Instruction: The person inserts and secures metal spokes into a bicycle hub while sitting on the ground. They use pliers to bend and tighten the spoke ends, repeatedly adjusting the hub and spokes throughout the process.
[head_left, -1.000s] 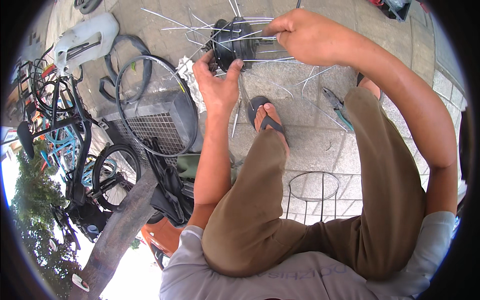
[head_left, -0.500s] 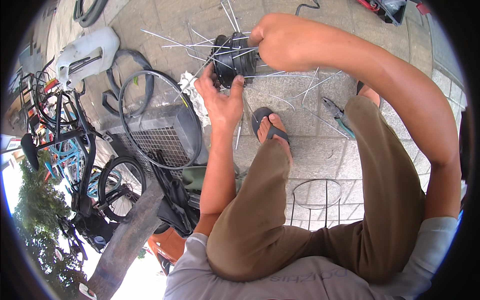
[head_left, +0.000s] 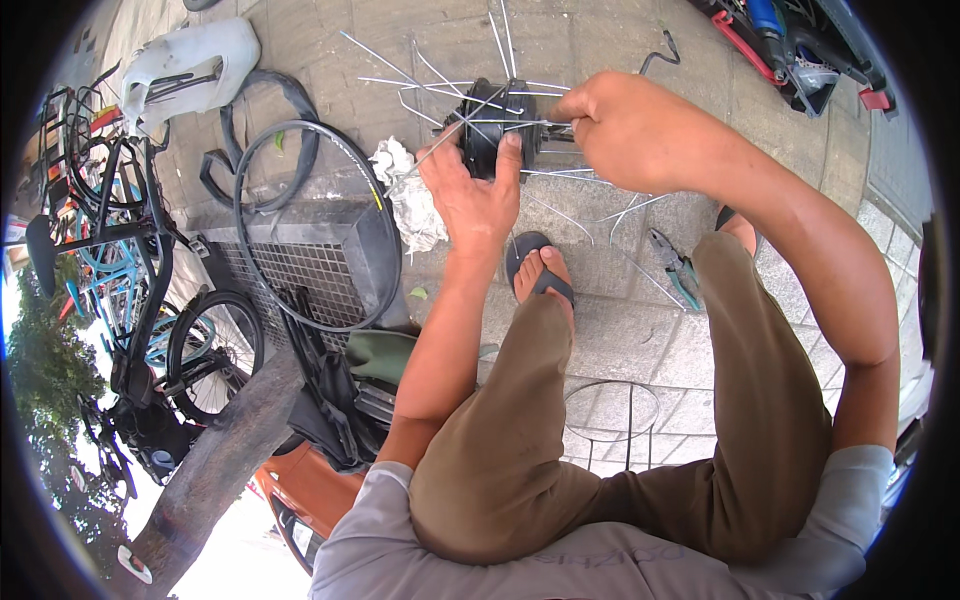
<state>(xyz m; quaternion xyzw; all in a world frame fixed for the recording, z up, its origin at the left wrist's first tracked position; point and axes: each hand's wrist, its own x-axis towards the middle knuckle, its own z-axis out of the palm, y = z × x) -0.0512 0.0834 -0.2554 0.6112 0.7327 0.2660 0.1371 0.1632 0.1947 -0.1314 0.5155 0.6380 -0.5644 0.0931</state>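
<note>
A black wheel hub [head_left: 486, 150] with several thin metal spokes [head_left: 415, 84] fanning out of it is held above the paving. My left hand [head_left: 470, 200] grips it from the near side, thumb on the body and fingers round its left end. At the hub's right end, my right hand [head_left: 630, 135] has its fingers closed beside the axle and spokes. What those fingers hold is hidden. Below lie loose spokes [head_left: 562, 217] and pliers with green handles [head_left: 677, 268], close to my knee.
To the left, a bare rim [head_left: 240, 205] leans over a grated block, beside crumpled white cloth [head_left: 412, 205] and a black inner tube [head_left: 226, 140]. A cut white jug [head_left: 190, 65] stands farther back. Bicycles [head_left: 140, 250] fill the far left. A toolbox [head_left: 815, 75] sits at upper right.
The hub and both hands have shifted right and slightly down in the picture. My right hand has drawn back a little from the hub's end. More of the toolbox shows.
</note>
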